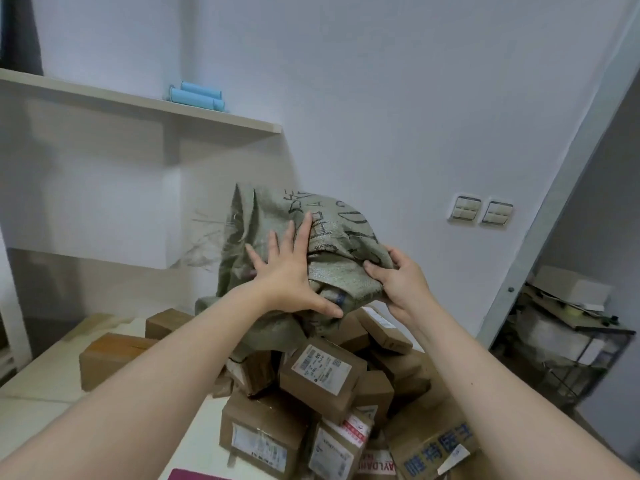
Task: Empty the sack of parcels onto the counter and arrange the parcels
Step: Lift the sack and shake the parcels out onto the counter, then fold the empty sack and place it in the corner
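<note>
Resting surface: the pale desk (41, 386) carries everything and runs from the lower left toward the wall.
Parcel heap: brown cardboard parcels (322, 370) lie tumbled together on the desk, several with white shipping labels — one at the lower right bears large blue printed characters.
Sack: the grey-green woven sack (341, 223) with black lettering sits draped over the top of the heap, mouth downward, loose threads trailing at its left edge; a parcel corner shows inside the opening, between the hands.
Outlying boxes: two plain cardboard boxes (110, 358) stand to the left of the heap, apart from it.
Left hand: the left hand (291, 275) lies flat on the sack's near face, fingers spread wide and thumb stretched to the lower edge — a pressing palm, nothing enclosed in its grip.
Right hand: the right hand (401, 282) has its grip clamped on a bunched fold of the sack at the right side, thumb on top and fingers curled under.
Wall shelf: a pale shelf (145, 105) holds light blue rolls (197, 95).
Switches: two switch plates (481, 211) on the wall to the right.
</note>
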A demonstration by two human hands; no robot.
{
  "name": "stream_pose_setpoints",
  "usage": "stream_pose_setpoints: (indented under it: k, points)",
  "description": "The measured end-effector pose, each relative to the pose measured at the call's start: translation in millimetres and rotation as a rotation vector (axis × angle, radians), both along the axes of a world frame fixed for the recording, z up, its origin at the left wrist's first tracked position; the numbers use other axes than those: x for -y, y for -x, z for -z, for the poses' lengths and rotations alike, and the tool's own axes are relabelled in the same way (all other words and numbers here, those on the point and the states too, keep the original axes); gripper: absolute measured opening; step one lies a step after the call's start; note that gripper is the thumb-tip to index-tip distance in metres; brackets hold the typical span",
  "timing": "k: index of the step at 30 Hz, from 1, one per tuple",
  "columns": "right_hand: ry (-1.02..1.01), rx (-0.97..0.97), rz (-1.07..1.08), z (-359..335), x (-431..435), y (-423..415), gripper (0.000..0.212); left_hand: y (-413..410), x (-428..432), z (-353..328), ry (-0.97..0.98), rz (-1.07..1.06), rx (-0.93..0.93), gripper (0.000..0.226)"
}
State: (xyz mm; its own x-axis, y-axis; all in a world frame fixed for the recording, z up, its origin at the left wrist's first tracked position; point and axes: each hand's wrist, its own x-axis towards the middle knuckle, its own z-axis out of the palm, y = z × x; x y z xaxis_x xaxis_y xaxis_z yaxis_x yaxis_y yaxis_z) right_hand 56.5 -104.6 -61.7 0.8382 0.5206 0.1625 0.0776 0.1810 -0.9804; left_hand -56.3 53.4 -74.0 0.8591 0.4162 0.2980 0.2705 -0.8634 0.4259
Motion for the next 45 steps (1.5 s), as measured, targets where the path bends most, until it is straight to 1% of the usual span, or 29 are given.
stream_pose_setpoints:
  k: [3, 5, 8, 13, 15, 16, 17, 18, 19, 20, 21, 22, 23, 24, 25, 27, 28, 29, 30, 32, 34, 36, 37, 38, 39, 40, 41, 43, 45]
  points:
    - [-0.103, -0.106, -0.050, 14, -15, 8, 0.027, 8, -9, 13, 0.359, 0.151, 0.146, 0.159]
    - [-0.144, -0.176, -0.070, 26, -24, 13, 0.024, 12, -10, 18, 0.516, 0.214, 0.232, 0.157]
    - [-0.197, -0.251, -0.103, 37, -33, 23, 0.028, 15, -11, 20, 0.563, 0.226, 0.313, 0.147]
    - [-0.147, -0.247, -0.172, 30, -40, 33, 0.044, 23, -11, 33, 0.695, 0.116, 0.555, 0.121]
    - [-0.140, -0.302, -0.282, 23, -40, 35, 0.057, 25, -8, 27, 0.727, 0.063, 0.650, 0.113]
    - [-0.123, -0.342, -0.285, 18, -39, 38, 0.067, 25, -8, 20, 0.747, 0.023, 0.714, 0.110]
    - [-0.091, -0.398, -0.245, 18, -39, 37, 0.074, 25, -6, 12, 0.782, -0.021, 0.779, 0.107]
    - [-0.027, -0.491, -0.148, 21, -38, 38, 0.078, 25, -6, 3, 0.837, -0.063, 0.848, 0.107]
    - [0.075, -0.582, -0.031, 25, -35, 41, 0.081, 25, -5, -5, 0.903, -0.096, 0.916, 0.109]
    - [0.179, -0.665, 0.016, 36, -33, 40, 0.088, 26, -4, -13, 0.974, -0.119, 0.977, 0.109]
    - [0.259, -0.724, -0.012, 47, -34, 40, 0.096, 27, -2, -20, 1.037, -0.139, 1.033, 0.109]
    - [0.277, -0.771, -0.121, 57, -35, 42, 0.102, 28, 0, -25, 1.090, -0.145, 1.082, 0.107]
    - [0.224, -0.817, -0.262, 64, -39, 44, 0.104, 29, 1, -29, 1.135, -0.147, 1.116, 0.106]
    - [0.153, -0.854, -0.361, 70, -44, 41, 0.098, 30, 2, -31, 1.175, -0.158, 1.142, 0.104]
    - [0.062, -0.871, -0.404, 72, -49, 41, 0.086, 31, 3, -30, 1.187, -0.169, 1.152, 0.104]
    - [-0.138, -0.888, -0.333, 66, -57, 41, 0.053, 39, 3, -24, 1.101, -0.196, 1.134, 0.106]
    - [-0.223, -0.889, -0.268, 61, -59, 38, 0.044, 45, 2, -18, 1.026, -0.217, 1.108, 0.109]
    - [-0.279, -0.879, -0.250, 57, -60, 34, 0.041, 50, -1, -13, 0.950, -0.233, 1.072, 0.111]
    - [-0.291, -0.875, -0.239, 53, -59, 31, 0.042, 55, -3, -7, 0.897, -0.240, 1.035, 0.113]
    - [-0.200, -0.805, -0.324, 43, -53, 35, 0.046, 63, -2, 2, 0.828, -0.244, 0.963, 0.112]
    - [-0.121, -0.706, -0.419, 34, -50, 46, 0.053, 66, 0, 12, 0.636, -0.267, 0.872, 0.110]
    - [-0.069, -0.605, -0.562, 24, -48, 60, 0.068, 71, 7, 21, 0.411, -0.285, 0.772, 0.104]
    - [-0.052, -0.574, -0.631, 20, -49, 66, 0.072, 73, 12, 26, 0.329, -0.295, 0.725, 0.101]
    - [-0.049, -0.553, -0.703, 19, -50, 73, 0.071, 74, 17, 32, 0.262, -0.302, 0.670, 0.101]
    - [-0.042, -0.528, -0.731, 21, -54, 78, 0.069, 76, 24, 37, 0.198, -0.316, 0.606, 0.104]
    - [-0.023, -0.490, -0.693, 25, -60, 80, 0.065, 76, 28, 44, 0.139, -0.317, 0.552, 0.110]
    - [-0.006, -0.442, -0.586, 30, -65, 81, 0.060, 76, 34, 49, 0.104, -0.301, 0.503, 0.115]
    - [-0.056, -0.365, -0.353, 42, -75, 76, 0.055, 77, 36, 60, 0.155, -0.231, 0.391, 0.120]
    - [-0.087, -0.320, -0.248, 52, -77, 67, 0.056, 79, 27, 68, 0.181, -0.223, 0.253, 0.114]
